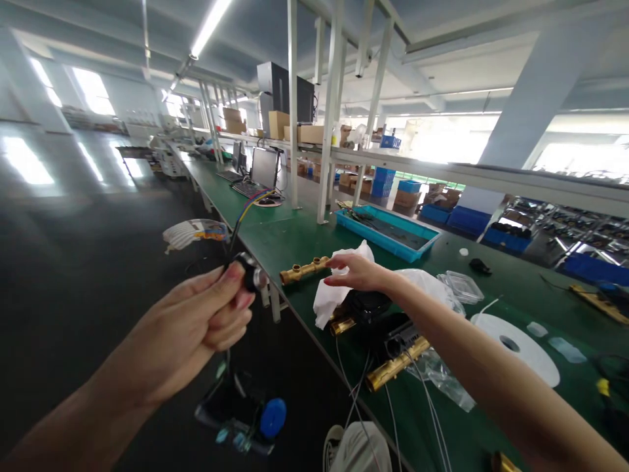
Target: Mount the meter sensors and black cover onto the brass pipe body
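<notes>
My left hand (211, 308) pinches a small black-and-silver cylindrical part (252, 272) over the aisle beside the bench. From that part rises a dark cable that splits into coloured wires (253, 202). My right hand (358, 271) reaches over the bench with its fingers stretched out and apart, above a crumpled white sheet (328, 298). Just past its fingertips lies a brass pipe fitting (303, 270) with ports along the top; I cannot tell whether they touch it. Below that wrist sit a black device (367, 305) and another brass pipe (398, 364) with thin grey wires.
A blue tray (388, 231) stands farther back on the green bench (275, 226). To the right lie a white disc-shaped reel (515, 347), clear plastic boxes (462, 287) and plastic bags (447, 380). White metal posts (326, 131) hold a shelf. Below left is a blurred object with a blue cap (272, 417).
</notes>
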A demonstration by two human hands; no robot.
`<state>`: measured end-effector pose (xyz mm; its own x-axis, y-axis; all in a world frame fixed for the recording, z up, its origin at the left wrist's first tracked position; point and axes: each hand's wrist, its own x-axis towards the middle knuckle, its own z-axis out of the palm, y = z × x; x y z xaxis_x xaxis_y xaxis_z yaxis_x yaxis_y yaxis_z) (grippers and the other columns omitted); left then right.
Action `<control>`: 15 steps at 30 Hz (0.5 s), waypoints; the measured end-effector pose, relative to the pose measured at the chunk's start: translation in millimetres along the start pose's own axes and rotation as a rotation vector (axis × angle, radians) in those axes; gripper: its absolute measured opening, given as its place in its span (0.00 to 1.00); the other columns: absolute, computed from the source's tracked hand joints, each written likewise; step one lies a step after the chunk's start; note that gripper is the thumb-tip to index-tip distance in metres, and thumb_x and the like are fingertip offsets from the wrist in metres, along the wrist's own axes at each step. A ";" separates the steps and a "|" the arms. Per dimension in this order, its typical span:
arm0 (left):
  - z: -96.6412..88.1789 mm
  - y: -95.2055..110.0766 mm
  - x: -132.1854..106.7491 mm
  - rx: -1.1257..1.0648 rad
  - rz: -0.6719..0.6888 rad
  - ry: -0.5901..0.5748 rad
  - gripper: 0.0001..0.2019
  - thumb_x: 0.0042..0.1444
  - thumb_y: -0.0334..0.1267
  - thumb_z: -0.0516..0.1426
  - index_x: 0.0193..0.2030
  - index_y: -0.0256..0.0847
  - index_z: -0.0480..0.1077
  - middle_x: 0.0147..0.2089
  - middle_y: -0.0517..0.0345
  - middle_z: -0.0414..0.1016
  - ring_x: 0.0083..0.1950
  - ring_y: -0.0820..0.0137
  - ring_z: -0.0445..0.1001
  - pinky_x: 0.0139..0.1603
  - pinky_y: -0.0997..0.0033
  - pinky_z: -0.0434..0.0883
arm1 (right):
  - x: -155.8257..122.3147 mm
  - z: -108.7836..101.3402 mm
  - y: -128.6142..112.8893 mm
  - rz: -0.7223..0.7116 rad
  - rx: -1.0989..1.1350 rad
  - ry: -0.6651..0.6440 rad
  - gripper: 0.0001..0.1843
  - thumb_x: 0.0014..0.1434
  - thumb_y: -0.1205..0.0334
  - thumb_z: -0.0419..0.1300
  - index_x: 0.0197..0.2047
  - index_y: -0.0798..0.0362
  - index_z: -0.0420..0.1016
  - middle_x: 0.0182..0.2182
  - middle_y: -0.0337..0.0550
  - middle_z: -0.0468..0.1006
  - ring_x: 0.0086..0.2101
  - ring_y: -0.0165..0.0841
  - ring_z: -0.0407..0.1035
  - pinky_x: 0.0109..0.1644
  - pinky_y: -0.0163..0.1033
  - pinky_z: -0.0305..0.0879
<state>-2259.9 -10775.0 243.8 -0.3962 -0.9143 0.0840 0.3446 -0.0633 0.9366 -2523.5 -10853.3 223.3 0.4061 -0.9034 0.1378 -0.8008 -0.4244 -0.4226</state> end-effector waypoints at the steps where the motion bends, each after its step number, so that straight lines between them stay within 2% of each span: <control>1: 15.0 11.0 1.7 0.021 0.036 -0.046 0.14 0.60 0.36 0.55 0.23 0.36 0.67 0.18 0.65 0.42 0.18 0.80 0.39 0.15 0.84 0.48 | -12.8 -4.2 -13.2 -0.052 0.073 -0.043 0.27 0.54 0.48 0.61 0.53 0.55 0.72 0.48 0.48 0.76 0.45 0.36 0.71 0.49 0.39 0.66; 4: 60.6 33.6 6.3 0.060 0.122 -0.161 0.18 0.65 0.36 0.48 0.24 0.37 0.66 0.18 0.66 0.39 0.17 0.79 0.36 0.15 0.83 0.44 | -60.3 -16.9 -58.0 -0.129 0.293 -0.140 0.30 0.53 0.49 0.63 0.55 0.53 0.69 0.49 0.47 0.75 0.45 0.35 0.70 0.47 0.38 0.67; 8: 115.3 44.5 15.1 0.052 0.163 -0.312 0.19 0.67 0.37 0.46 0.25 0.36 0.63 0.18 0.66 0.40 0.17 0.78 0.37 0.15 0.81 0.41 | -122.2 -29.9 -100.8 -0.143 0.358 -0.053 0.31 0.54 0.48 0.62 0.57 0.50 0.66 0.44 0.44 0.77 0.39 0.31 0.70 0.42 0.36 0.67; 12: 160.1 46.4 24.0 0.002 0.136 -0.419 0.20 0.68 0.37 0.43 0.24 0.35 0.61 0.17 0.67 0.39 0.16 0.79 0.36 0.14 0.79 0.38 | -171.8 -48.0 -103.5 0.066 0.156 0.151 0.20 0.56 0.48 0.59 0.48 0.51 0.73 0.37 0.41 0.77 0.32 0.29 0.68 0.34 0.36 0.63; 14: 181.6 45.0 25.2 -0.010 0.115 -0.503 0.21 0.68 0.37 0.43 0.24 0.36 0.60 0.17 0.67 0.39 0.15 0.79 0.35 0.14 0.79 0.38 | -195.6 -56.7 -97.4 0.154 0.115 0.178 0.21 0.55 0.50 0.61 0.50 0.49 0.71 0.40 0.41 0.77 0.33 0.29 0.68 0.34 0.36 0.63; 15: 193.1 43.5 25.0 -0.013 0.109 -0.556 0.21 0.68 0.38 0.43 0.24 0.36 0.60 0.17 0.68 0.39 0.15 0.79 0.36 0.14 0.79 0.38 | -207.4 -59.4 -94.6 0.189 0.113 0.159 0.25 0.53 0.51 0.63 0.54 0.48 0.69 0.42 0.42 0.76 0.34 0.30 0.69 0.36 0.37 0.64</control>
<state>-2419.1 -10723.4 352.3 -0.7453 -0.5679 0.3494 0.4173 0.0113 0.9087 -2558.1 -10629.4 287.9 0.1725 -0.9681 0.1818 -0.7981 -0.2455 -0.5503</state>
